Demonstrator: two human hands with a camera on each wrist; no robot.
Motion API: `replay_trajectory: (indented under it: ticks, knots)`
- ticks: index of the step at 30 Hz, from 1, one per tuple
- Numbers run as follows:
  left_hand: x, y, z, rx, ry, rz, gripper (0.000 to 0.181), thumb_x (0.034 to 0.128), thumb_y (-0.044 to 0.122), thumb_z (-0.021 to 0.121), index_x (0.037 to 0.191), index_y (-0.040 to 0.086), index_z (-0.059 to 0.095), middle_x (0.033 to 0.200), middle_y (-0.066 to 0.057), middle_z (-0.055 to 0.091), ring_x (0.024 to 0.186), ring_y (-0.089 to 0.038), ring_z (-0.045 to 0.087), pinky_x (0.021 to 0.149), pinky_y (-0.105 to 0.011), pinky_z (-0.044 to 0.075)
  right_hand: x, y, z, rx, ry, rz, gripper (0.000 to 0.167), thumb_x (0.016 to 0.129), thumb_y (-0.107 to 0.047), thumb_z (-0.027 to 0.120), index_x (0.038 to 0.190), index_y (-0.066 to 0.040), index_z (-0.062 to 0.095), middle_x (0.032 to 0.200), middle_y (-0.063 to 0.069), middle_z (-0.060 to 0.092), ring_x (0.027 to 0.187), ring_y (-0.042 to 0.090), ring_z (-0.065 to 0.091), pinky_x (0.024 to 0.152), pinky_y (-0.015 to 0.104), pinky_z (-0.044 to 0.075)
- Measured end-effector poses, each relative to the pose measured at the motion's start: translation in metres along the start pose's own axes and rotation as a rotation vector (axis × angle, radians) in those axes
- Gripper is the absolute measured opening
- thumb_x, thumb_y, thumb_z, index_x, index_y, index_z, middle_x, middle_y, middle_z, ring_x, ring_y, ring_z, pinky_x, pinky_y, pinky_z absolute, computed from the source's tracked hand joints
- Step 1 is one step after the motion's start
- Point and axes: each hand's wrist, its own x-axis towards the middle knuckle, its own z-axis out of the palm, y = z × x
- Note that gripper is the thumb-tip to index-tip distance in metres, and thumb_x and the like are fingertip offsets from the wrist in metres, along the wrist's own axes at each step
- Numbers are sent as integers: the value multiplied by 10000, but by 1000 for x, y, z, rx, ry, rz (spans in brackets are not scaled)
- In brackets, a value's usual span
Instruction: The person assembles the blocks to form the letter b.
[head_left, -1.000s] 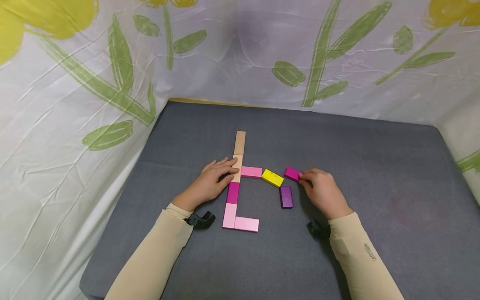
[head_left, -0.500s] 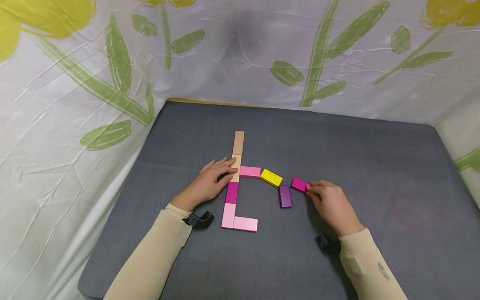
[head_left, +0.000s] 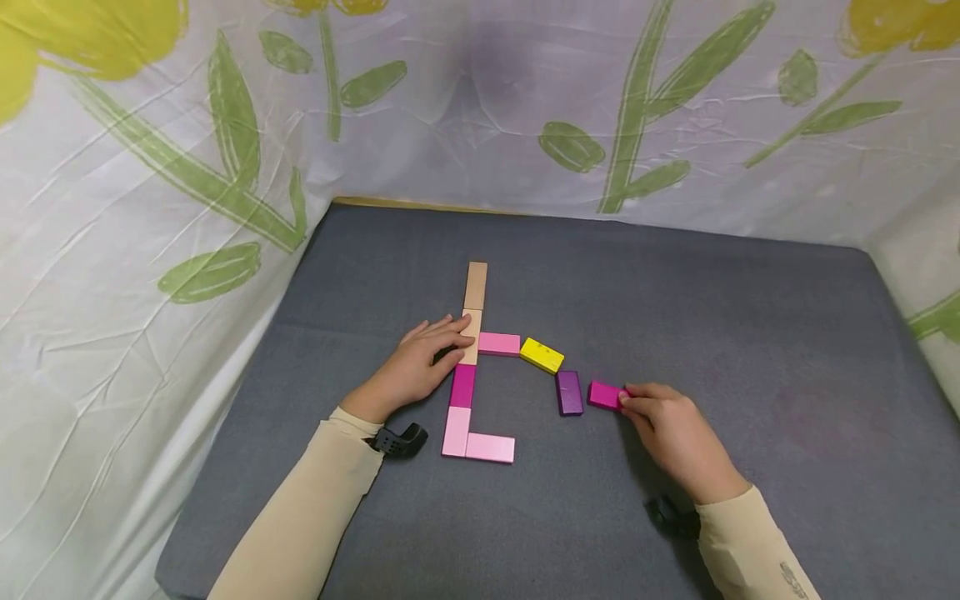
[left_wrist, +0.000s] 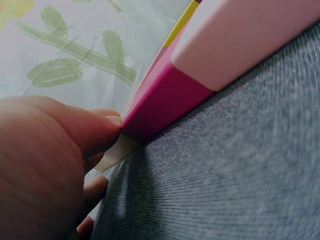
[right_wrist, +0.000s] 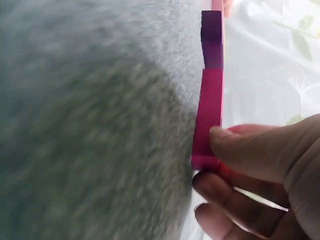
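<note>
The person's right hand (head_left: pixel 678 437) has its thumb and fingers clamped on the outer end of a magenta block (head_left: pixel 606 395). This block is a smooth, satin-faced rectangular bar, seated in the middle region of the tabletop (head_left: pixel 795 333), its free end just beside a purple block (head_left: pixel 569 393). From where I stand I cannot tell whether its underside contacts the cloth. The left hand (head_left: pixel 416 362) lies with fingers extended and thumb apart, fingertips resting on a cream block (head_left: pixel 477 327).

Above the cream block, toward the far edge, a tan block (head_left: pixel 476 286) continues the column. Below it follow a second magenta block (head_left: pixel 462 386) and a light pink block (head_left: pixel 456 431); a matching light pink bar (head_left: pixel 490 447) extends rightward from the latter's base. A pink block (head_left: pixel 499 343) branches from the cream block toward the right edge, meeting a slanted yellow block (head_left: pixel 542 355) with dark surface marks.

The tabletop is covered in grey woven fabric with rounded corners. Beyond its far edge hangs a creased white sheet (head_left: pixel 465 108) patterned with green leaves.
</note>
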Motion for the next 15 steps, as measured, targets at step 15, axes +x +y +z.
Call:
replay_trajectory:
  ticks: [15]
  knots:
    - [0, 0, -1, 8, -20, -32, 340, 1063, 174, 621, 1385, 94, 697, 1649, -34, 444, 1564, -296, 349, 1305, -545, 127, -23, 5, -6, 2, 19, -229, 298, 701, 135, 890, 892, -76, 804, 911, -38, 581, 768, 48, 551, 610, 219, 497]
